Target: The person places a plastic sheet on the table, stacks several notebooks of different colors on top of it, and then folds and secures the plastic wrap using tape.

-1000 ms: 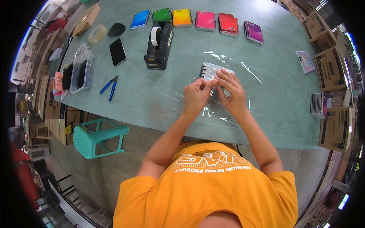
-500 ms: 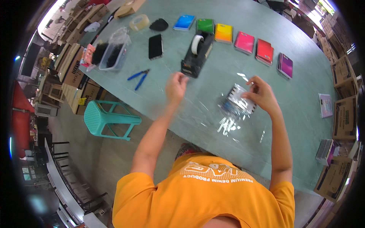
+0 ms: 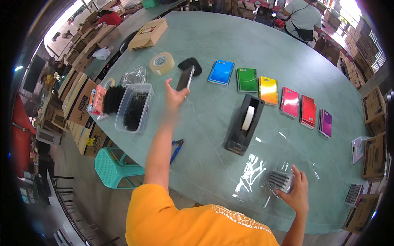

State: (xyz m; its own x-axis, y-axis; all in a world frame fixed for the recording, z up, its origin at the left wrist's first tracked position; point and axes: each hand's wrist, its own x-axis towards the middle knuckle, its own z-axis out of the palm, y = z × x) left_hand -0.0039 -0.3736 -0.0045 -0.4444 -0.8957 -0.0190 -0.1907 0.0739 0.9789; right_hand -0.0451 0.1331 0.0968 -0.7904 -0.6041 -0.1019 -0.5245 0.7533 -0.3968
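Note:
My left hand (image 3: 176, 97) is stretched to the far left of the table, its fingers closed round a phone (image 3: 185, 78) that tilts up off the surface. Just behind the phone lies a black cloth-like item (image 3: 191, 65). At the near right, my right hand (image 3: 297, 192) grips a small stack of spiral notebooks (image 3: 280, 180) wrapped in clear plastic; their spiral edges face up. Clear plastic film (image 3: 250, 174) lies flat beside the stack, shining. A black tape dispenser (image 3: 236, 139) with a white roll stands between my hands.
Blue (image 3: 221, 72), green (image 3: 247, 80), yellow (image 3: 268, 90), pink (image 3: 289, 101), red (image 3: 308, 110) and purple (image 3: 325, 123) notebooks form a curved row. Leftward are a tape roll (image 3: 161, 64), a clear tub (image 3: 148, 98) of black strands and blue-handled cutters (image 3: 176, 151). A green stool (image 3: 113, 168) stands by the table.
My left hand has gone from near the tape dispenser to the far left and picked up the phone. The view has shifted. My right hand now grips the wrapped notebooks, turned spiral edge up.

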